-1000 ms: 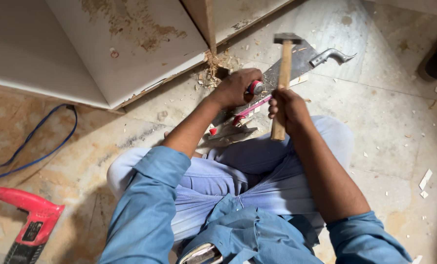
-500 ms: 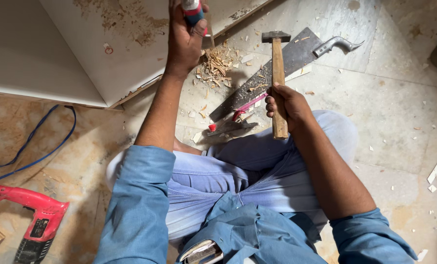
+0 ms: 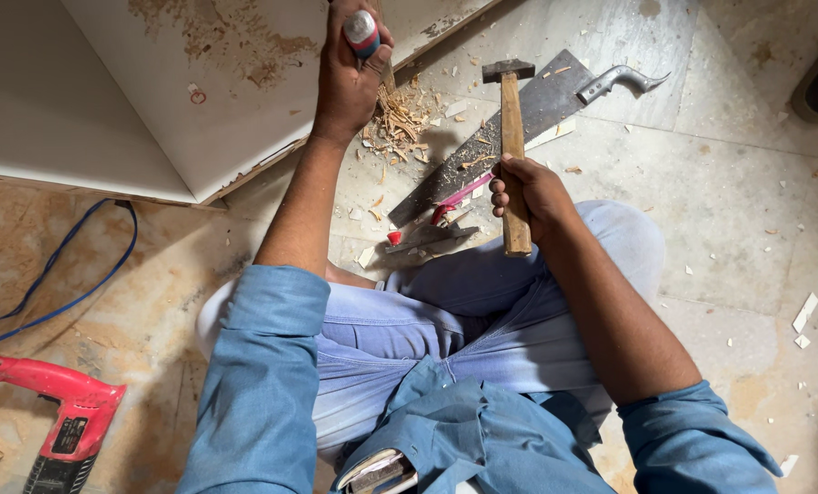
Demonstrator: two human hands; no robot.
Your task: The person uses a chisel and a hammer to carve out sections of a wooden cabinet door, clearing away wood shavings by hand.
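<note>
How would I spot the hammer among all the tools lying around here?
Start at the person's bent knee in pale blue trousers. Just above it the right hand grips the hammer, held over a hand saw lying on the floor. It alone has a plain wooden handle and a small dark metal head.

One head cam, looking steeply down, close over lap, arms & floor [image 3: 720, 210] ahead.

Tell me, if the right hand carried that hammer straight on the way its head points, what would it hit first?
Probably the saw blade. The right hand holds the hammer with its head already over that blade, lying on the floor. Depth is hard to judge, so the head may be above it rather than touching.
</note>
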